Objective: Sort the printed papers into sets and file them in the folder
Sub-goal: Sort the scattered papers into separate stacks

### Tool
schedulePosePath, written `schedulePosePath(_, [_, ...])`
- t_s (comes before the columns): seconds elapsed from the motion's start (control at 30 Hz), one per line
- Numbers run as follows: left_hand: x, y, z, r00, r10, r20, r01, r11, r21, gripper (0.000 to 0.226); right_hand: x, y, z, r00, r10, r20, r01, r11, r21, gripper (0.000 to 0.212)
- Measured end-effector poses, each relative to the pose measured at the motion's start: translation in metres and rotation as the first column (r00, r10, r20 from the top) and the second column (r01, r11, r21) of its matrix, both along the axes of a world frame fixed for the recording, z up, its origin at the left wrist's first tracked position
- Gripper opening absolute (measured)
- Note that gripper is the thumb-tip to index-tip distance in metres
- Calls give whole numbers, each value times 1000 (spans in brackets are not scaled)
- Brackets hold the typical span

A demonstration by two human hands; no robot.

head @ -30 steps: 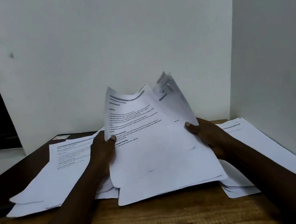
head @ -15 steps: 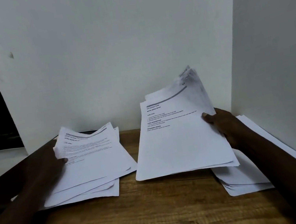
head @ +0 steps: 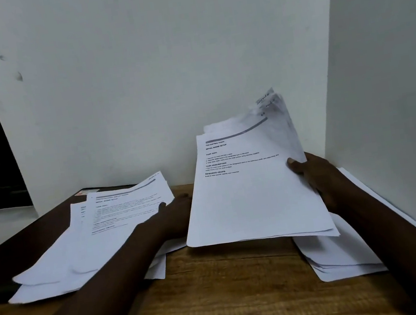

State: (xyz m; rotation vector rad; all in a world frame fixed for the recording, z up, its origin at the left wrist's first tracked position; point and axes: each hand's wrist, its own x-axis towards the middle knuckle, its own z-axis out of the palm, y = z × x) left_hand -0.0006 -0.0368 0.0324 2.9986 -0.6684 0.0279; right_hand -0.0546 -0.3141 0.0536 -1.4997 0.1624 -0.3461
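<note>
My right hand [head: 315, 179] grips the right edge of a stack of printed papers [head: 256, 198] and holds it tilted up above the wooden table [head: 222, 298]. Its top sheet shows headings and a grey bar. My left hand [head: 174, 213] sits between this stack and a fanned pile of printed sheets [head: 100, 238] lying on the left. The fingers are spread and point toward the held stack's left edge, and the thumb lies over the left pile's right edge. A dark cover with a red label [head: 85, 192], possibly the folder, shows behind the left pile.
A third pile of sheets [head: 343, 256] lies on the table under my right forearm, beside the white side wall [head: 395, 102]. A white back wall [head: 150, 85] closes the table's far edge. The table drops off at the left, by a dark opening.
My left hand took one sheet off the held stack, laid it on the left pile, then came back right toward the stack. My right hand has shifted the stack slightly right.
</note>
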Motion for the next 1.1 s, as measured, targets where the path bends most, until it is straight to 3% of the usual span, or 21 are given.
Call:
schedulePosePath(0.1, [3,11,1,1000,-17,24,17,1000,-25,9,1,1,1,1000,-7,-12,7,1000,-27,34])
schedulePosePath(0.27, [6,45,4,1000,10,24,-9,998,-66,37,0,5,4,1000,26,-12,-26,1000,-5,33])
schedulePosePath(0.4, [4,57,-3,1000,-9,1,9,990,-142,31,-4,8,4,998,58,-14,-58,998,-8,31])
schedulePosePath(0.47, [1,55,-2,998,1,55,15,958,-285,32,-6,11,2,997,83,-4,-83,997,3,28])
schedulePosePath(0.5, [1,53,-1,995,34,93,10,898,-441,32,-6,12,1,995,98,3,-98,995,8,27])
schedulePosePath(0.53, [-2,49,1,994,79,82,-7,760,-650,31,-6,13,-1,993,116,11,-116,993,13,29])
schedulePosePath(0.57, [-3,45,4,996,94,3,-48,537,-843,31,-5,15,-3,991,129,17,-130,992,11,31])
schedulePosePath(0.6, [-5,40,7,992,32,-123,-127,298,-946,36,-5,17,-4,989,143,21,-143,990,4,33])
schedulePosePath(0.63, [-6,34,10,967,-105,-232,-217,135,-967,43,-5,18,-5,988,151,22,-151,988,-10,34])
schedulePosePath(0.67, [-6,29,10,921,-246,-301,-292,71,-954,46,-4,20,-6,986,164,24,-164,986,-21,33])
schedulePosePath(0.73, [-4,19,2,843,-415,-342,-347,66,-936,46,-5,23,-7,977,211,37,-211,977,-17,29])
schedulePosePath(0.83, [2,9,-11,856,-407,-318,-341,17,-940,48,-4,24,-10,967,254,23,-253,966,-48,31])
schedulePosePath(0.97, [3,2,-14,908,-323,-266,-308,-84,-948,34,0,19,-15,998,56,-29,-61,984,-165,45])
schedulePosePath(1.1, [-2,-5,-16,878,-392,-275,-308,-24,-951,39,4,12,-17,995,-84,46,94,959,-266,31])
